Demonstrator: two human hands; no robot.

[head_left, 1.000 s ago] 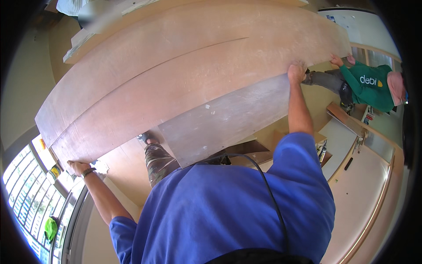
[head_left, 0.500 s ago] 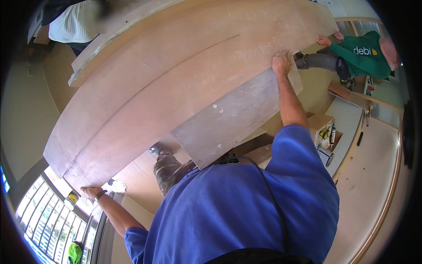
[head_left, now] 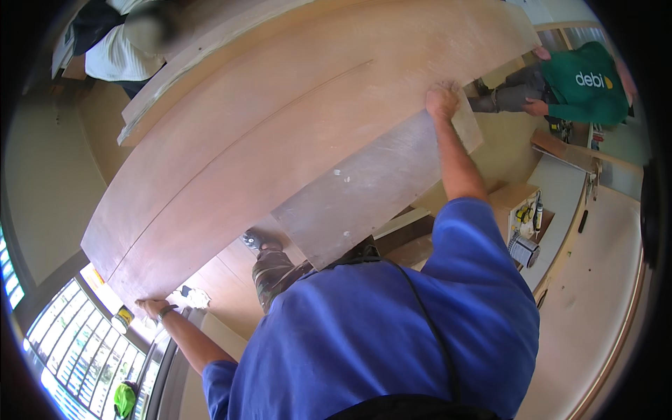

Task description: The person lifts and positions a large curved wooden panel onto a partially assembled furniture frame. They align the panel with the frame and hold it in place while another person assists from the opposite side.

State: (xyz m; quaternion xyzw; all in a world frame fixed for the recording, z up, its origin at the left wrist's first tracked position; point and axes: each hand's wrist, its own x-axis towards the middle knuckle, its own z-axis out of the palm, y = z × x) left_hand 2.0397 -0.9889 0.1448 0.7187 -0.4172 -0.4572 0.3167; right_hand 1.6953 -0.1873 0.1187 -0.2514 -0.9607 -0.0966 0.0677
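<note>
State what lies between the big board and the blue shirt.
In the head view, a smaller greyish board and, left of it, a leg show between the big board and the shirt.

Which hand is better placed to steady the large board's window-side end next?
Likely the left hand: it touches the large board at that end, toward the window; the right hand is farther along.

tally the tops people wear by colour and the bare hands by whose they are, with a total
Blue top: 1
Green top: 1
White top: 1
Hands, person in blue: 2 (left hand, right hand, both at the edge of the big board)
Hands, co-worker in green: 2 (upper hand, lower hand)
Total: 7
</note>
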